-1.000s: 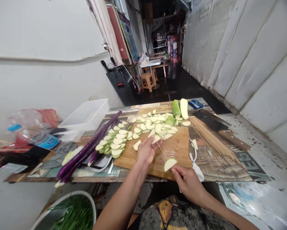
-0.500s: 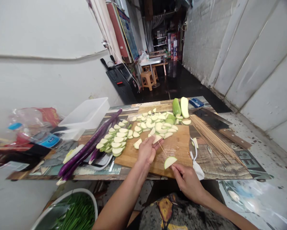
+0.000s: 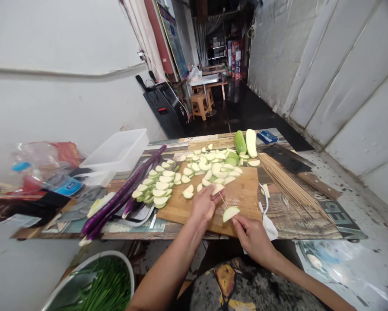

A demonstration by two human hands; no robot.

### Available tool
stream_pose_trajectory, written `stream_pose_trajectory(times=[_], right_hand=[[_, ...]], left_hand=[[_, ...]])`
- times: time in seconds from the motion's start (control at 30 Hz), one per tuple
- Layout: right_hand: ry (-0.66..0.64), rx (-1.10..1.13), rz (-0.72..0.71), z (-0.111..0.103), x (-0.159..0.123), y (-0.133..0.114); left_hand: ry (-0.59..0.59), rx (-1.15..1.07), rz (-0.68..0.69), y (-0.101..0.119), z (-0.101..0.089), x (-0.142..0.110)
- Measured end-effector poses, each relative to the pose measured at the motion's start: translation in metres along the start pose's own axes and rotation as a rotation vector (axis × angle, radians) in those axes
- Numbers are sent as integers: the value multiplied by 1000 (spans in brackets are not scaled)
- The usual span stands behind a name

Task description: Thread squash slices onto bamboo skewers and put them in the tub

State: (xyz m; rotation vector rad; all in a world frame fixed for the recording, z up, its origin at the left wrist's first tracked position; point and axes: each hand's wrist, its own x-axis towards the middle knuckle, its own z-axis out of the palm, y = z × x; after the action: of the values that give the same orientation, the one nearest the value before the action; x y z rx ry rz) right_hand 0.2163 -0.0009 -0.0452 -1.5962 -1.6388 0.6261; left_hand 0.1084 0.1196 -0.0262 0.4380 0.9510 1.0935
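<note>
My left hand is closed on a pale half-moon zucchini slice above the cutting board. A thin bamboo skewer runs from that slice down toward my right hand. Another green-edged slice is threaded on the skewer, just in front of my right fingertips, which pinch its near end. Loose cut slices are spread over the far part of the board. To the left, rows of threaded slices lie stacked on a tray beside the purple eggplants.
Bare skewers and a cleaver lie on the right. Two zucchini pieces sit at the back near a blue packet. A clear plastic box stands back left. Below the table is a bowl of green stalks.
The skewered slice and the slice in my left hand are closer together. My left hand has shifted slightly right and down; the whole view has moved a little.
</note>
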Motion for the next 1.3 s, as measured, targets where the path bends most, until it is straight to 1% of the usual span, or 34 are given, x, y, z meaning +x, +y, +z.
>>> stream_pose_trajectory(times=[0.1, 0.33, 0.53, 0.73, 0.87, 0.97, 1.03, 1.07, 1.1, 1.13, 1.17, 1.2, 1.23, 1.27, 1.3], right_hand=[[10, 2, -3, 1, 2, 1], [18, -28, 5, 2, 3, 2], [34, -22, 6, 2, 9, 4], [37, -16, 11, 2, 10, 5], [58, -17, 5, 2, 12, 5], [82, -16, 4, 2, 14, 6], [87, -10, 3, 0, 15, 7], [86, -7, 2, -1, 16, 7], [85, -5, 1, -1, 16, 8], [86, -1, 0, -2, 15, 9], [87, 6, -1, -3, 15, 10], [86, 13, -1, -4, 15, 10], [81, 21, -1, -5, 14, 11], [73, 30, -1, -5, 14, 12], [62, 36, -1, -5, 14, 13]], left_hand=[[7, -10, -11, -3, -2, -1], [1, 5, -17, 2, -1, -5], [-19, 58, -95, -11, 3, -13], [-4, 16, -82, -13, 0, -15], [6, 33, -100, -17, 4, -17], [-24, 66, -88, -22, 9, -18], [-69, 97, -77, -20, 8, -18], [-84, 123, -54, -17, 4, -17], [-82, 160, 2, -13, -3, -16], [-55, 211, 94, -6, -11, -15], [-4, 267, 212, 1, -22, -13], [67, 336, 353, 10, -33, -12], [137, 420, 465, 18, -45, -11], [189, 493, 528, 27, -56, -10], [208, 565, 554, 34, -65, -9]])
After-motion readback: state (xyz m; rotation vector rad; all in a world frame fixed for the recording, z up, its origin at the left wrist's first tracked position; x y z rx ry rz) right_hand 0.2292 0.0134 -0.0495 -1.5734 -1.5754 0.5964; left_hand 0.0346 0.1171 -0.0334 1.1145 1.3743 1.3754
